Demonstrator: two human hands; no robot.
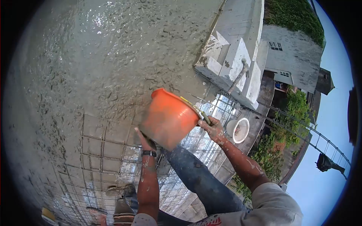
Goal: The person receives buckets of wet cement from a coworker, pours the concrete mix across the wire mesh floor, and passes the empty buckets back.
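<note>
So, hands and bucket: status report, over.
Left hand at base, right hand at rim. Orange bucket held between them. Exposed rebar mesh nearby, possible trip hazard.

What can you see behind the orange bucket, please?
Wet concrete and steel mesh show around the orange bucket; its body covers whatever lies directly behind it, so that part cannot be seen.
</note>
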